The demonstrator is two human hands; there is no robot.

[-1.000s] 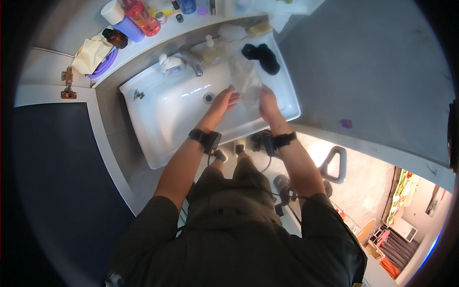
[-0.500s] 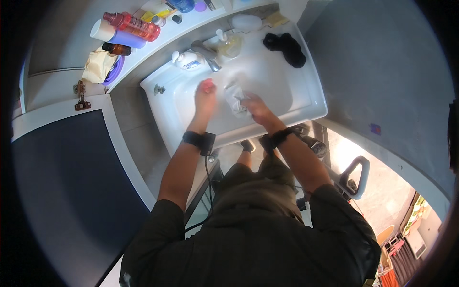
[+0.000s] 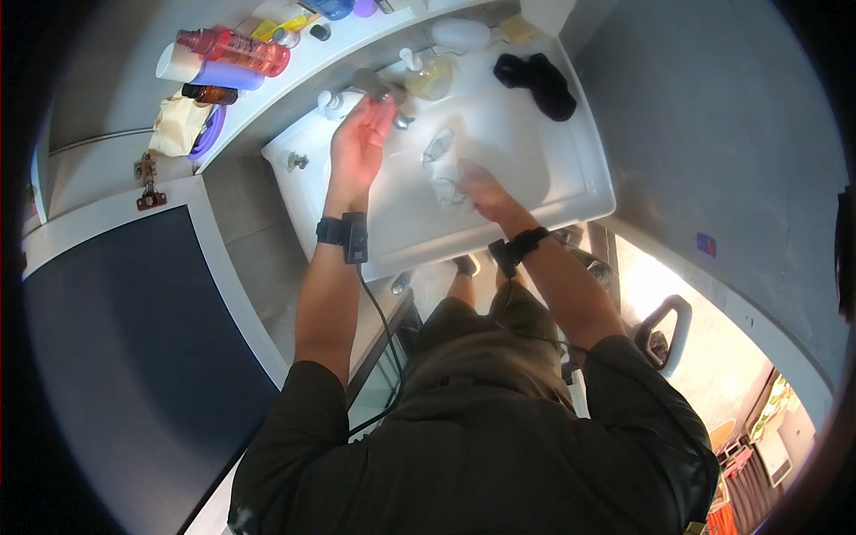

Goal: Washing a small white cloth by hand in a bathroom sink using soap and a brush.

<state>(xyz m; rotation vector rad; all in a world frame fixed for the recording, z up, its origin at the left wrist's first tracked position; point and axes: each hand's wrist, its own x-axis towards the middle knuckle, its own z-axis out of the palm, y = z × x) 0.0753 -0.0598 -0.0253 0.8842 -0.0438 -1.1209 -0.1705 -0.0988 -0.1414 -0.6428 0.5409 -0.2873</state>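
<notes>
One loosely uncurled left hand (image 3: 360, 143), palm up, partly hides the faucet (image 3: 404, 122), while, apart from it, the right hand (image 3: 485, 191) grips a white cloth (image 3: 442, 171), fingertips indistinct.

The left hand (image 3: 358, 147) has gone from beside the white cloth (image 3: 446, 185) up to the tap (image 3: 376, 85), and it now hides part of the soap bottle (image 3: 329, 103). The white cloth has moved farther from the black cloth (image 3: 542, 86), and the right hand (image 3: 484, 190) has moved over with it
</notes>
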